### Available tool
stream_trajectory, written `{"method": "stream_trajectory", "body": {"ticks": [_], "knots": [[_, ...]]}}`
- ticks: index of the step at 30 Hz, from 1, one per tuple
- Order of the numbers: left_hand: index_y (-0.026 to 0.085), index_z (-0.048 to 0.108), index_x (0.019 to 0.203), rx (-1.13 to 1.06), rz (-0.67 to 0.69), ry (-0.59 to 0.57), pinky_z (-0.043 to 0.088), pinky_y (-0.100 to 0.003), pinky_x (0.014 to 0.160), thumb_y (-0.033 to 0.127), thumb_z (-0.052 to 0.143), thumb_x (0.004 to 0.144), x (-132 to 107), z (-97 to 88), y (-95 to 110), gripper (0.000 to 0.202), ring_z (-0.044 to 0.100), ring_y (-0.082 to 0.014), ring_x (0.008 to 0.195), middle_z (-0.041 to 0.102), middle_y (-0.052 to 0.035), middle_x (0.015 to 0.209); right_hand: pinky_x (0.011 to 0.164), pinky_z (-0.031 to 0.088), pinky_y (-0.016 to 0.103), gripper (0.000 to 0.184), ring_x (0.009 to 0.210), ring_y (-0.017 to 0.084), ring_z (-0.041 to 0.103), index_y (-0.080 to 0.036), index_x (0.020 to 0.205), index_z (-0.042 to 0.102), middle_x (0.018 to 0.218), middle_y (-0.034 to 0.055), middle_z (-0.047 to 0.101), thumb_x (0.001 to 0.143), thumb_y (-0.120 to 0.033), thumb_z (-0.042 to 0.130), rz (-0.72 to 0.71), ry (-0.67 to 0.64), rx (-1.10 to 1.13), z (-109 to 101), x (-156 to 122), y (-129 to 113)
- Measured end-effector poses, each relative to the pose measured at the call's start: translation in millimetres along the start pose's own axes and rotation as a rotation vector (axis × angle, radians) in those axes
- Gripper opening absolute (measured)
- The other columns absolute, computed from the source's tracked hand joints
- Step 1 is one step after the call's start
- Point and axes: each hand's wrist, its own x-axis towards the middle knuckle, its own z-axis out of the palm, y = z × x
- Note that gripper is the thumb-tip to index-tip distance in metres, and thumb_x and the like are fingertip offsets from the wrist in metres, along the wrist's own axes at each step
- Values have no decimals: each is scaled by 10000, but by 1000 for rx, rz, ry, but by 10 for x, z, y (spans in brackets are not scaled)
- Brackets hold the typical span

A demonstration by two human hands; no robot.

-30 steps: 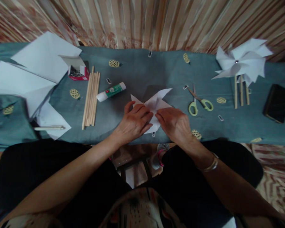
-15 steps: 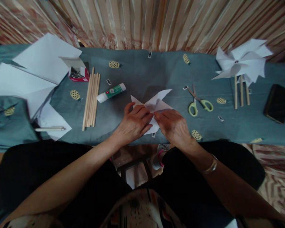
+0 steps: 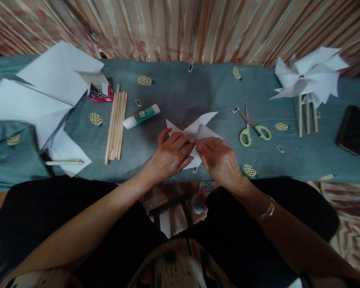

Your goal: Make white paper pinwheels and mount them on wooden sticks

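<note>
Both hands are on a white folded paper [image 3: 199, 129] that sits on the teal cloth [image 3: 183, 88], about the middle of the table and close to the near edge. The left hand [image 3: 169, 158] lies palm down on the paper's left part, fingers loosely bent and close together, pressing it flat rather than gripping it. The right hand [image 3: 220, 160] covers the right part, with its fingertips meeting the left ones right at the middle of the paper. Can't tell if it's pinching a flap there or just pushing down. Two pointed flaps of the paper stick out on the far side of the hands, one angled up to the right. Just left of that there's a glue stick [image 3: 141, 116] lying on its side, then a bundle of wooden sticks [image 3: 116, 126], and at their far end a small red box [image 3: 99, 94] standing open. Big white sheets [image 3: 58, 72] are piled at the far left, with a pen [image 3: 64, 162] on the nearest one. To the right of the hands lie green-handled scissors [image 3: 253, 129]. Further right a finished white pinwheel [image 3: 310, 76] rests over three more sticks [image 3: 307, 116], and a dark phone [image 3: 354, 130] sits at the right edge.
</note>
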Motion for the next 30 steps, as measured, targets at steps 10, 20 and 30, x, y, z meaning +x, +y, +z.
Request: {"method": "stream_trajectory", "body": {"ticks": [10,20,30], "knots": [[239,593,1147,25,6,13,243,-524,1068,358,444,929,-1,-7,11,290,520,-264,1114,636,-67,1099,769,421,354,339,807,226,573,-78,1138,620,842,109,664,919,-157,373,4,-59,72,-26,43,-3],[190,625,1128,-50,0,97,245,-479,1045,349,459,935,-51,-23,5,300,526,-242,1095,654,-90,1131,796,425,358,396,849,241,612,-16,1229,569,897,151,695,916,-156,369,-3,-262,-53,-137,151,-71],[168,633,1165,-189,-233,178,363,-458,957,348,520,900,-265,-250,-99,339,514,-277,1107,640,-116,1147,859,410,353,430,934,256,619,-12,1247,565,949,180,697,898,-146,351,41,-295,-93,-120,146,-112]]}}
